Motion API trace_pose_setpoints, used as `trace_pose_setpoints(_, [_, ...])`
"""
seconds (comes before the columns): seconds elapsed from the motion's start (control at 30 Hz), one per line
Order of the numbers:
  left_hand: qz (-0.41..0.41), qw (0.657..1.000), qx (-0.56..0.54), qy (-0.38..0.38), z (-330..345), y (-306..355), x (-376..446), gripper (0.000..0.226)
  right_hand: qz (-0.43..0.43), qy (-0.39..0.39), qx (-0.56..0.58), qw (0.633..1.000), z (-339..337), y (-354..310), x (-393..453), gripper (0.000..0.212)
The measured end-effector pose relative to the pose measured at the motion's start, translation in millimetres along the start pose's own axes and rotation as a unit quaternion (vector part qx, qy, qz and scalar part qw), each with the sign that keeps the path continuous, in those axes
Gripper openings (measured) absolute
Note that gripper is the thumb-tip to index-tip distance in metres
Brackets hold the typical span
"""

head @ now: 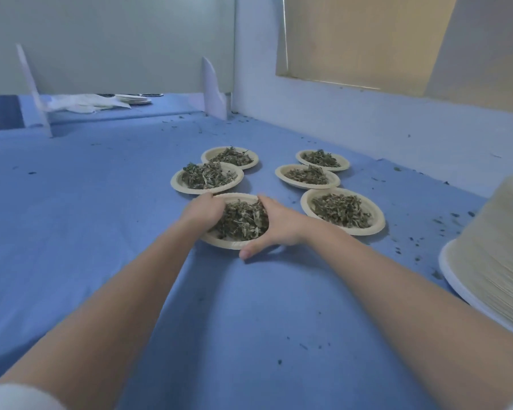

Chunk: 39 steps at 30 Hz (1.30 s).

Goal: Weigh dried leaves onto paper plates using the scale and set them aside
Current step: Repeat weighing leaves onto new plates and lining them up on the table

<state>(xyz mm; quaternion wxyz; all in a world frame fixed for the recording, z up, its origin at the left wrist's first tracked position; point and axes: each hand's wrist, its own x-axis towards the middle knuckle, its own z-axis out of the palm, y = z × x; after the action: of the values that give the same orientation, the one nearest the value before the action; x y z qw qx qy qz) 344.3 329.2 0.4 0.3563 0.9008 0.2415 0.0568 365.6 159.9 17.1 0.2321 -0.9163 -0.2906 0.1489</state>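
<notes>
A paper plate (221, 242) heaped with dried leaves (241, 221) sits on the blue cloth in the middle of the view. My left hand (203, 210) grips its left rim with curled fingers. My right hand (279, 226) wraps round its right side, fingers over the far rim and thumb stretched along the near rim on the cloth. Several other filled plates lie just beyond: two at the left (176, 184) (208, 155) and three at the right (377, 223) (280, 173) (300, 156). No scale is in view.
A tall stack of empty paper plates (492, 247) stands at the right edge. Leaf crumbs are scattered over the blue cloth (86, 217). White dividers (214, 90) and a wall close off the back, with white bags and plates (132, 99) behind them.
</notes>
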Motion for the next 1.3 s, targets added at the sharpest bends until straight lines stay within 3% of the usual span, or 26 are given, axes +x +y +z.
trace_pose_setpoints(0.13, [0.006, 0.997, -0.029, 0.069, 1, -1, 26, 0.036, 0.014, 0.066, 0.054, 0.996, 4, -5, 33, 0.117])
trace_pose_setpoints(0.3, [-0.02, 0.989, -0.1, 0.111, 0, -7, 37, 0.041, 0.067, 0.167, 0.044, 0.983, 17, -13, 64, 0.078])
trace_pose_setpoints(0.57, [-0.001, 0.987, -0.122, 0.103, -9, 4, -4, 0.039, 0.101, 0.177, 0.063, 0.977, 15, -33, 38, 0.075])
trace_pose_setpoints(0.7, [0.021, 0.984, -0.16, 0.079, -18, 28, -49, 0.046, 0.074, 0.181, 0.072, 0.978, 0, -41, -12, 0.07])
trace_pose_setpoints(0.87, [0.058, 0.986, -0.155, 0.025, -24, 70, -112, 0.034, 0.057, 0.198, 0.061, 0.977, -24, -44, -88, 0.088])
trace_pose_setpoints(0.97, [0.076, 0.988, -0.135, -0.005, -21, 103, -149, 0.042, 0.049, 0.207, 0.078, 0.974, -43, -40, -131, 0.084])
trace_pose_setpoints(1.07, [0.115, 0.986, -0.124, -0.011, -13, 137, -184, 0.021, 0.062, 0.232, 0.114, 0.964, -68, -33, -172, 0.065])
trace_pose_setpoints(1.13, [0.135, 0.983, -0.124, -0.023, -4, 162, -205, 0.015, 0.063, 0.243, 0.07, 0.965, -86, -25, -200, 0.066])
trace_pose_setpoints(1.3, [0.192, 0.966, -0.148, -0.086, 27, 220, -244, 0.044, 0.086, 0.275, -0.012, 0.958, -133, 8, -258, 0.075])
